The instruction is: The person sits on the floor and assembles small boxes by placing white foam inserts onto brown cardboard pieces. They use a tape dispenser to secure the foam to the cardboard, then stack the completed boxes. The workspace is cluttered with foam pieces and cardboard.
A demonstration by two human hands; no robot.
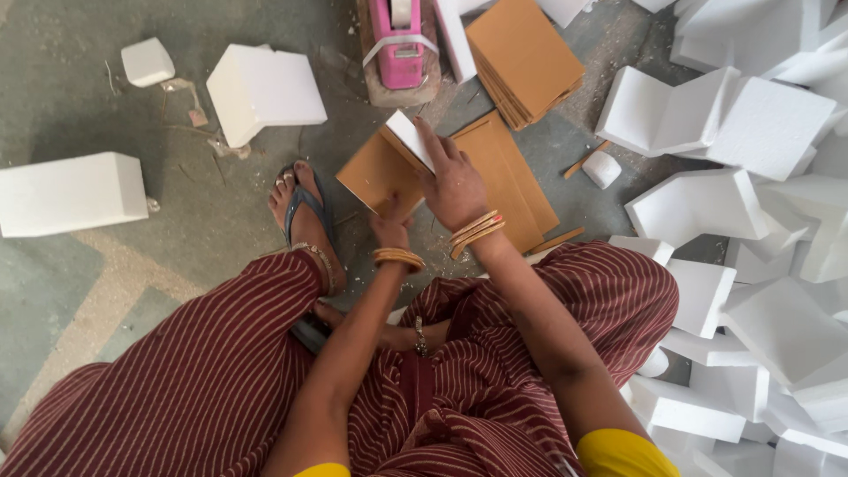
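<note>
A white foam block (410, 137) rests inside a brown cardboard sheet (375, 172) folded around it, held above the floor in front of my knees. My right hand (453, 181) lies over the top of the block and card, fingers pressing the foam. My left hand (389, 228) grips the lower edge of the same cardboard from underneath, mostly hidden by it. Both wrists wear gold bangles. A flat brown cardboard piece (508, 177) lies on the floor just beneath my hands.
A pink tape dispenser (398, 40) sits on a wooden block ahead. A stack of brown cardboard sheets (524, 57) lies beside it. White foam pieces pile up at right (760, 230); loose foam blocks (263, 88) (71, 193) lie at left. My sandalled foot (305, 212) rests on the grey floor.
</note>
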